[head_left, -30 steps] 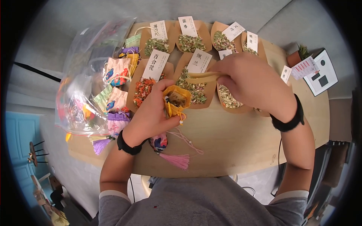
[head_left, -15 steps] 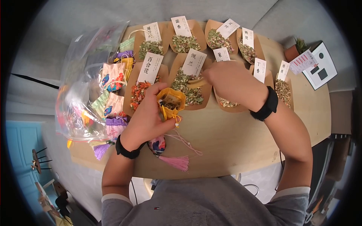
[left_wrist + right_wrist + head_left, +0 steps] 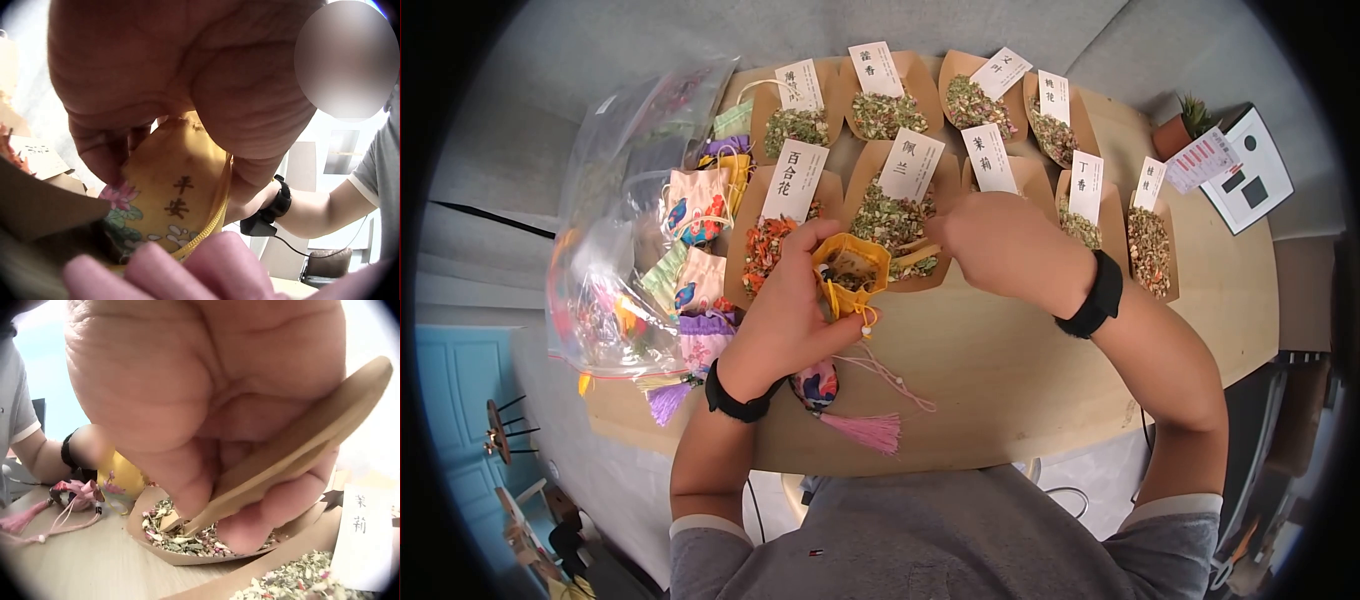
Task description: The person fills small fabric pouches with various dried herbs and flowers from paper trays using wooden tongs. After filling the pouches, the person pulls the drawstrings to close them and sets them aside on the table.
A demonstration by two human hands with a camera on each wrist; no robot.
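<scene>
My left hand [image 3: 778, 320] grips a yellow drawstring pouch [image 3: 857, 300], its mouth open upward with dried bits inside. In the left wrist view the pouch [image 3: 178, 187] shows a pink lotus, leaves and two dark characters. My right hand [image 3: 1015, 245] holds wooden tongs [image 3: 300, 440], their tips down in the dried green-and-pink herbs [image 3: 203, 547] of a brown paper tray [image 3: 181, 559]. From the head view, the tongs [image 3: 918, 252] lie just right of the pouch. A floral sachet [image 3: 815, 386] with a pink tassel lies below the left hand.
More paper trays of dried herbs with white name cards [image 3: 797, 183] stand in two rows. At left are a clear plastic bag [image 3: 615, 240] and several small fabric pouches [image 3: 698, 200]. A potted plant [image 3: 1190, 125] and a white panel [image 3: 1250, 175] stand at the right back.
My right hand has come left and down, bringing the tongs from above the trays into the herbs near the pouch. The left hand keeps its grip on the pouch, almost in place.
</scene>
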